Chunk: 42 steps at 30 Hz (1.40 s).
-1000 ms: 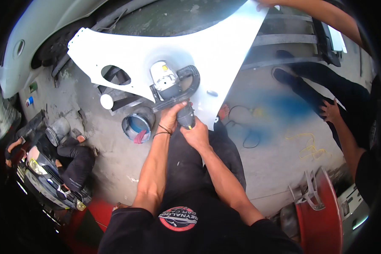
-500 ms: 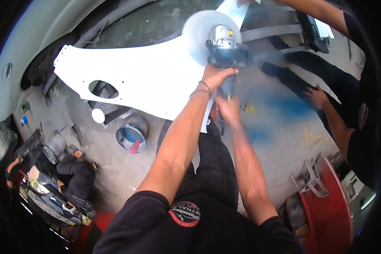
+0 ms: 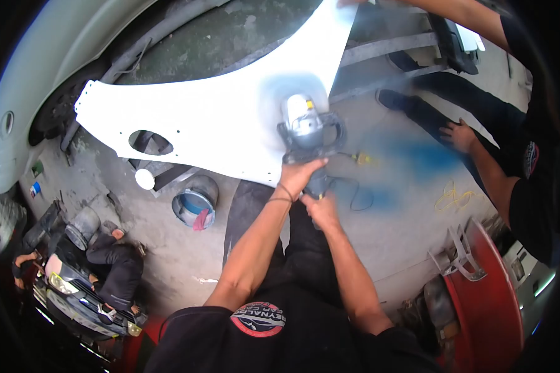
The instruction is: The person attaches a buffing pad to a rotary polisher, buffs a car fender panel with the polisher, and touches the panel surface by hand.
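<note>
At the left, near, a person in dark clothes is down on the floor beside a car front. Next come a bucket with a pink cloth and, farther off, a white round cap on the stand under the panel's near edge. The white panel spans left to centre, its long axis slanting from the holed left end to the far right tip. The polisher is at its right part, pad against the face; its long axis runs near to far, head pointing far and slightly left, tail toward the wearer. The left hand is wrapped round the polisher's body, and the right hand closes on its rear end. Work on the face looks under way, but glare hides how much is done or left. A co-worker's hand is at the panel's far tip; their other hand rests on a leg, farther right. Beyond the near right floor's yellow cord, a red panel stands nearer the wearer.
</note>
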Each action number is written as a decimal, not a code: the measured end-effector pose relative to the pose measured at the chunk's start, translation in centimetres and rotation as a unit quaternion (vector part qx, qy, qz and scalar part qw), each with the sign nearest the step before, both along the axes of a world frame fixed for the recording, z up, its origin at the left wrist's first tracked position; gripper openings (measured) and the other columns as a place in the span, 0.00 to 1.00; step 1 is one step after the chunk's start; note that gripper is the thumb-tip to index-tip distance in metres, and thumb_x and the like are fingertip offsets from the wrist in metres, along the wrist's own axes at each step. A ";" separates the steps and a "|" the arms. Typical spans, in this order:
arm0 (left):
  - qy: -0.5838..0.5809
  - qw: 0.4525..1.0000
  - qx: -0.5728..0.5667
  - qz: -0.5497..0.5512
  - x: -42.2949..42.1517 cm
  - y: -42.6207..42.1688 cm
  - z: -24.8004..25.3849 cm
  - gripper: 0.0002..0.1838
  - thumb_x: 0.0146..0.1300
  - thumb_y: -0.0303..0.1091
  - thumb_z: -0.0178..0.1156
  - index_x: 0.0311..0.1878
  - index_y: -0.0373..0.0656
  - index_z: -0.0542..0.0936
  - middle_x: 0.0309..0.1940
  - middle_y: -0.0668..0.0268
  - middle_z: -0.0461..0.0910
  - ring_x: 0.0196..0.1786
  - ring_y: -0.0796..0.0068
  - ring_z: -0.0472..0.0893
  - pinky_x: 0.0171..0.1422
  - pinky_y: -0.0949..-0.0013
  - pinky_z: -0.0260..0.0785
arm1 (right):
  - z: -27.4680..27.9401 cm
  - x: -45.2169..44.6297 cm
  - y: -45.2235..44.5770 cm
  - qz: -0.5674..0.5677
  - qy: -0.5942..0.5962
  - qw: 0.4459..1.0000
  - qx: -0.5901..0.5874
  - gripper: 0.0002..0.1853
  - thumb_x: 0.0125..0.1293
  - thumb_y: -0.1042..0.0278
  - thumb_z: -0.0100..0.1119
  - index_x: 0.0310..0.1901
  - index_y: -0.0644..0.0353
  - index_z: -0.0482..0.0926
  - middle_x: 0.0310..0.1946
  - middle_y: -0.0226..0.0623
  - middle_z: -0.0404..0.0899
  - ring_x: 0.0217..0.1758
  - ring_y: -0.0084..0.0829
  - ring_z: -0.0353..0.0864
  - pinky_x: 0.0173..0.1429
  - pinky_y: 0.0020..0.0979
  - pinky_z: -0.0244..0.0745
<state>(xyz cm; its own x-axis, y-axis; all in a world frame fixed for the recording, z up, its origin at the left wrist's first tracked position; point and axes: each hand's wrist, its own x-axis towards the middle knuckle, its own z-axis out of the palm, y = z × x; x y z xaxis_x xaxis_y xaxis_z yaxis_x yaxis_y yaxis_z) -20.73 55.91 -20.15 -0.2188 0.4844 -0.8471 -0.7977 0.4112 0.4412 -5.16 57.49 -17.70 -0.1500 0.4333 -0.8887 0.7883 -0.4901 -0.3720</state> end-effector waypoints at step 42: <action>0.018 0.998 0.031 -0.055 5.0 -4.7 -2.9 0.24 0.67 0.38 0.85 0.62 0.38 0.91 0.56 0.61 0.94 0.56 0.68 0.91 0.63 0.63 0.85 | -2.7 4.1 -6.6 -0.076 0.066 0.988 0.116 0.18 0.63 0.69 0.77 0.53 0.69 0.89 0.43 0.45 0.95 0.48 0.37 0.94 0.58 0.42 0.86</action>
